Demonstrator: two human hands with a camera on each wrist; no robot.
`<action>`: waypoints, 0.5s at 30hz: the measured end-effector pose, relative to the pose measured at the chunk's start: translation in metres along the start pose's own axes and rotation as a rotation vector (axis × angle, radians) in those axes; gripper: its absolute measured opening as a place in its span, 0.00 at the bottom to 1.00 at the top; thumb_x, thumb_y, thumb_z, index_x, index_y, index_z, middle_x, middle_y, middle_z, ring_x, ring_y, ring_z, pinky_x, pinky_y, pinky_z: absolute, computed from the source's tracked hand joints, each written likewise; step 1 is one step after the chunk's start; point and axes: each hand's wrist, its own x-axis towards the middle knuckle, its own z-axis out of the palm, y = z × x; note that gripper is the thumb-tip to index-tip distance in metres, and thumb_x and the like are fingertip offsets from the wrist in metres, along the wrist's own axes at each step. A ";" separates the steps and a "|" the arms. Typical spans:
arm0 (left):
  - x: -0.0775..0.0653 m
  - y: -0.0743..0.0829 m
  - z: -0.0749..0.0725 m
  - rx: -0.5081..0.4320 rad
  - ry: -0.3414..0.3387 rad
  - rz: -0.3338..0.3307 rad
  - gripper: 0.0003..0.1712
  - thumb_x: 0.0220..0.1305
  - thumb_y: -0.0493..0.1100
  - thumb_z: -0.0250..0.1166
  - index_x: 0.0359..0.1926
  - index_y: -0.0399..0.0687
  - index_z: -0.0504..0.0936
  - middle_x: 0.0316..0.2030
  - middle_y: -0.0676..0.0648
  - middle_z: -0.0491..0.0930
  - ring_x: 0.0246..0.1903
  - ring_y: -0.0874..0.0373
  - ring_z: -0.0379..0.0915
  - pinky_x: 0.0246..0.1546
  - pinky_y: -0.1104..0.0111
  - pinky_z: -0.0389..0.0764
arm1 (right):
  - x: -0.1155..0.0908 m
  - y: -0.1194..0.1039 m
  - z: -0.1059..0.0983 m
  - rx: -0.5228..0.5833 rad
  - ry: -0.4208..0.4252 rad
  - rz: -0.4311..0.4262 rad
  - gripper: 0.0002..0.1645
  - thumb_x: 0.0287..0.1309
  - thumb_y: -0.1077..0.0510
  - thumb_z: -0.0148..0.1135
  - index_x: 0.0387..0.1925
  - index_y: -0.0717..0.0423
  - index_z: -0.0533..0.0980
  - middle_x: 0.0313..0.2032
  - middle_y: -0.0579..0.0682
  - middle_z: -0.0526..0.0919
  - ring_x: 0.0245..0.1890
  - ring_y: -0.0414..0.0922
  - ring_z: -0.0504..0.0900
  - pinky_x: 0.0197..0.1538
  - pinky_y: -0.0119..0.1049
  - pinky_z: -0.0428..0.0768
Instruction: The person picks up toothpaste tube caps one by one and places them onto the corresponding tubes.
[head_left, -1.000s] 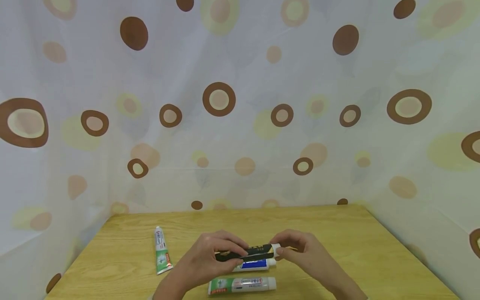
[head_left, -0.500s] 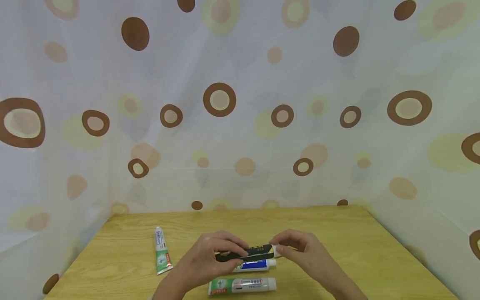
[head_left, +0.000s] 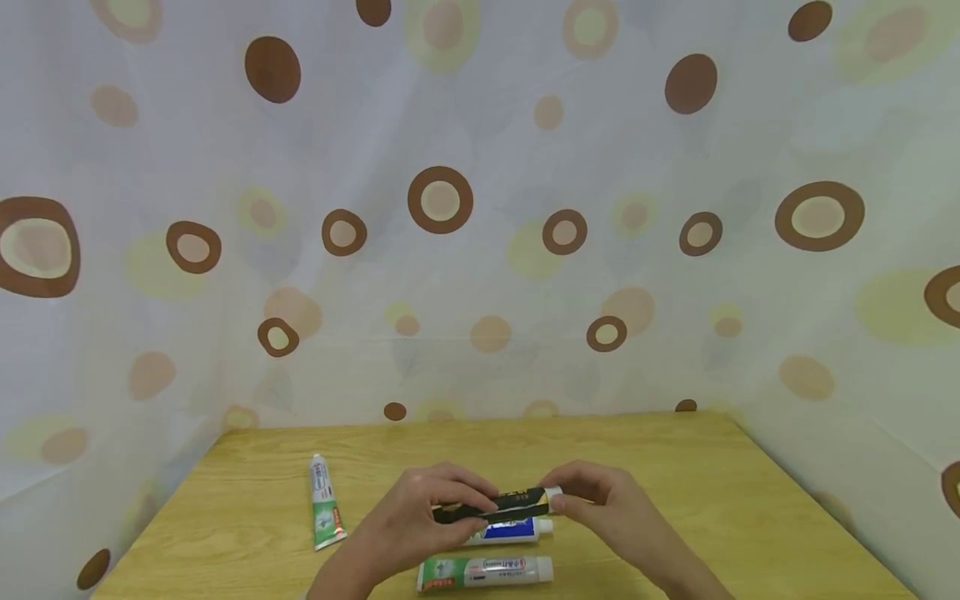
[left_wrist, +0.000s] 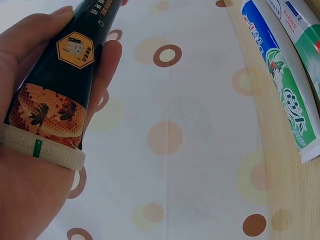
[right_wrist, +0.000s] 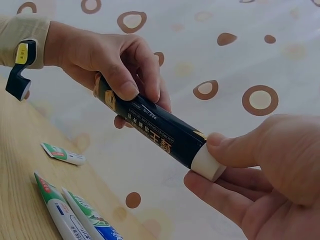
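Note:
A black toothpaste tube (right_wrist: 155,120) with gold lettering and a white cap (right_wrist: 206,162) is held above the table between both hands. My left hand (head_left: 420,512) grips the body of the tube; in the left wrist view its crimped end (left_wrist: 45,146) lies by the palm, below a honeycomb picture. With thumb and fingers my right hand (head_left: 611,508) pinches the white cap, which sits on the tube. Partly hidden beneath them lies a blue and white toothpaste tube (head_left: 517,531). Closer to me is a green and white toothpaste tube (head_left: 487,572), lying sideways.
Another green and white tube (head_left: 324,504) lies on the left of the wooden table (head_left: 645,450), its cap pointing away. A white sheet with brown and yellow spots (head_left: 491,275) surrounds the table at the back and both sides.
Both hands stay almost where they were, around the black tube and its cap. The right fingers shift only slightly at the cap.

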 end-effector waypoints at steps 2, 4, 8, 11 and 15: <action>0.001 0.000 0.000 0.015 -0.003 -0.006 0.08 0.63 0.36 0.68 0.42 0.47 0.89 0.47 0.47 0.86 0.46 0.59 0.83 0.41 0.74 0.84 | 0.000 0.000 0.000 -0.006 0.011 -0.001 0.18 0.66 0.52 0.62 0.51 0.58 0.79 0.49 0.57 0.83 0.47 0.43 0.85 0.52 0.34 0.82; 0.002 0.000 -0.001 0.035 -0.010 -0.012 0.08 0.63 0.36 0.69 0.42 0.48 0.89 0.47 0.48 0.86 0.47 0.59 0.83 0.42 0.75 0.83 | 0.001 0.000 -0.001 -0.003 0.012 -0.005 0.18 0.67 0.53 0.62 0.51 0.60 0.79 0.48 0.58 0.83 0.45 0.44 0.86 0.51 0.33 0.82; 0.003 -0.001 0.000 0.053 -0.026 -0.021 0.08 0.62 0.37 0.69 0.43 0.49 0.89 0.47 0.49 0.86 0.47 0.60 0.83 0.43 0.75 0.83 | 0.001 0.000 -0.002 0.014 0.009 -0.016 0.18 0.68 0.54 0.60 0.51 0.64 0.78 0.47 0.61 0.83 0.42 0.47 0.88 0.50 0.34 0.83; 0.002 -0.001 0.000 0.046 -0.035 -0.030 0.09 0.62 0.37 0.69 0.43 0.48 0.89 0.48 0.48 0.86 0.47 0.60 0.83 0.43 0.75 0.83 | 0.001 0.001 -0.001 0.019 0.012 -0.008 0.19 0.68 0.54 0.61 0.51 0.65 0.78 0.47 0.61 0.83 0.42 0.47 0.88 0.50 0.34 0.83; 0.002 -0.001 0.000 0.034 -0.032 -0.063 0.09 0.62 0.38 0.69 0.44 0.49 0.88 0.48 0.50 0.86 0.47 0.61 0.82 0.41 0.76 0.83 | 0.001 0.002 0.000 -0.013 0.035 0.010 0.19 0.67 0.51 0.62 0.51 0.60 0.79 0.48 0.57 0.84 0.45 0.42 0.86 0.51 0.33 0.82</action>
